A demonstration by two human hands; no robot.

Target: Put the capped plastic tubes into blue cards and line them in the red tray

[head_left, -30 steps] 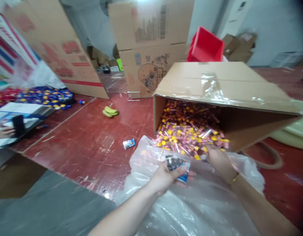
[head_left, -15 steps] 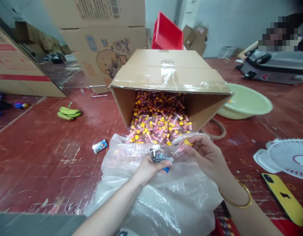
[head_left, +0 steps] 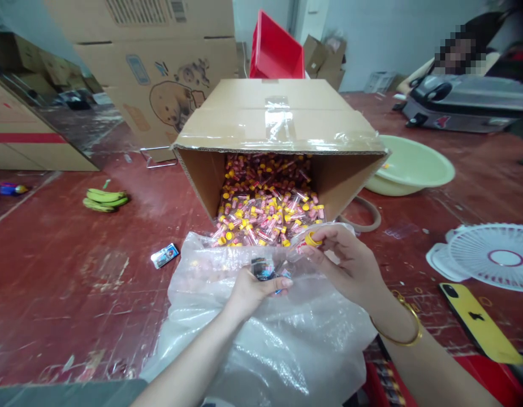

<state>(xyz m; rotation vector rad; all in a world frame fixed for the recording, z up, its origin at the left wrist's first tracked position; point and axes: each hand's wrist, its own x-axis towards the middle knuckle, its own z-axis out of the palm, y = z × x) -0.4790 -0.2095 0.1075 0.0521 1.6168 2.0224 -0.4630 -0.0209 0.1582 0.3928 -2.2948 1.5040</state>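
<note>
My left hand is closed around a few small blue-and-black printed packets, which stick out past the thumb. To its right, my right hand pinches a small clear tube with a yellow cap between thumb and fingertips. Both hands are over a translucent plastic sheet or bag. Just beyond them a cardboard box lies on its side, its opening facing me. Heaped inside and spilling to its mouth are many pink-filled tubes with yellow caps.
Left on the red floor are a blue packet and bananas. A pale green basin, a white fan grille and a yellow phone lie right. Behind stand a red crate and a person beside a grey case.
The whole scene has shifted slightly left and up as the view turned. My right hand holds the capped tube tilted a little differently; my left hand keeps its packets.
</note>
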